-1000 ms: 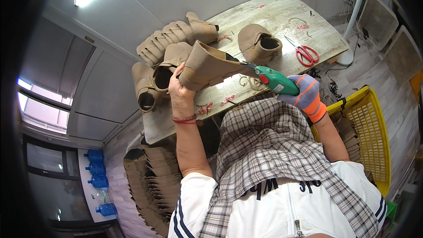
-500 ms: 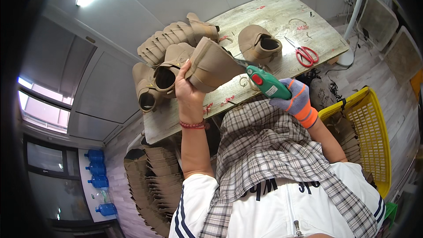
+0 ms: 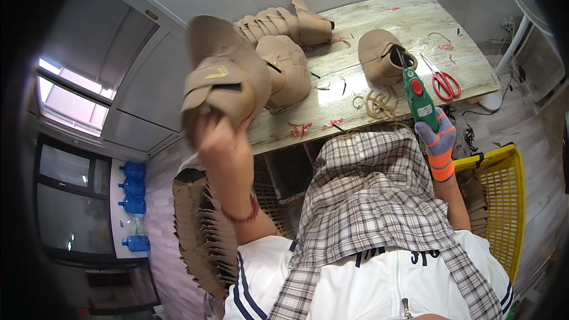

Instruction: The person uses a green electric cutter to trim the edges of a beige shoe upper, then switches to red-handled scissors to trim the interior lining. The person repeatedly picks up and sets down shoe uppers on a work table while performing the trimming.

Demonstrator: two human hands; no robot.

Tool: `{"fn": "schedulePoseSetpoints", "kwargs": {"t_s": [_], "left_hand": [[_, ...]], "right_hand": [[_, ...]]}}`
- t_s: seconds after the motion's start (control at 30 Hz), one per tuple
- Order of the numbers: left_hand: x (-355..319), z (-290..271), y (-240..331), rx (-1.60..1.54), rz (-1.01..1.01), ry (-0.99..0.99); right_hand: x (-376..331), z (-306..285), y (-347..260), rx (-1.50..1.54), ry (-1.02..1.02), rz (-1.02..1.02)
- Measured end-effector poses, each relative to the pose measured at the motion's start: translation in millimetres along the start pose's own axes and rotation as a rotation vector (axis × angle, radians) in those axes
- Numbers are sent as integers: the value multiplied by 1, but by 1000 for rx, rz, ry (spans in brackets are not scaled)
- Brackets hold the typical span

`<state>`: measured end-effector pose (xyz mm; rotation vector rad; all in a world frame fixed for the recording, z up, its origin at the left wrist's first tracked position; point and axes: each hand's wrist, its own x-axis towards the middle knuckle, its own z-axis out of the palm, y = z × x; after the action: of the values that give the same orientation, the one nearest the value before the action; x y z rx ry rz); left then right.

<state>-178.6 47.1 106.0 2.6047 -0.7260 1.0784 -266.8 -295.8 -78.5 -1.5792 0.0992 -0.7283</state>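
My left hand (image 3: pixel 220 139) grips a tan boot (image 3: pixel 222 80) and holds it raised, well above the wooden table (image 3: pixel 379 29), to the left of my body. A strap and a small yellow mark show on its side. My right hand (image 3: pixel 437 142), in a grey and orange glove, holds a green glue gun (image 3: pixel 417 96) at the table's near edge, nozzle pointing away from me toward a single tan boot (image 3: pixel 379 54) lying on the table.
A row of more tan boots (image 3: pixel 284 29) lies at the table's far left. Red scissors (image 3: pixel 444 85) and loose string (image 3: pixel 376 104) lie near the gun. A yellow basket (image 3: pixel 508 201) stands on my right, a stack of brown cut pieces (image 3: pixel 198 231) on my left. A fan stand (image 3: pixel 515 47) rises at right.
My left hand has lifted the boot up and to the left, away from the table. My right hand with the glue gun has swung to the right, nozzle now pointing up.
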Motion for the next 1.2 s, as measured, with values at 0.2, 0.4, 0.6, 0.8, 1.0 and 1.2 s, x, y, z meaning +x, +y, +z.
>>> {"fn": "schedulePoseSetpoints", "kwargs": {"t_s": [0.2, 0.4, 0.6, 0.8, 1.0, 1.2], "left_hand": [[64, 146, -95, 162, 19, -296], [57, 146, -71, 41, 69, -134], [44, 140, -12, 44, 22, 205], [51, 244, 134, -663, 364, 82], [56, 320, 205, -179, 170, -669], [31, 311, 155, -420, -196, -506]], "right_hand": [[4, 7, 0, 45, -26, 40], [2, -24, 23, -11, 154, 81], [18, -44, 18, -52, 280, 87], [18, -56, 26, -67, 322, 108], [15, -55, 14, -92, 378, 114], [9, -58, 21, -126, 366, 176]]}}
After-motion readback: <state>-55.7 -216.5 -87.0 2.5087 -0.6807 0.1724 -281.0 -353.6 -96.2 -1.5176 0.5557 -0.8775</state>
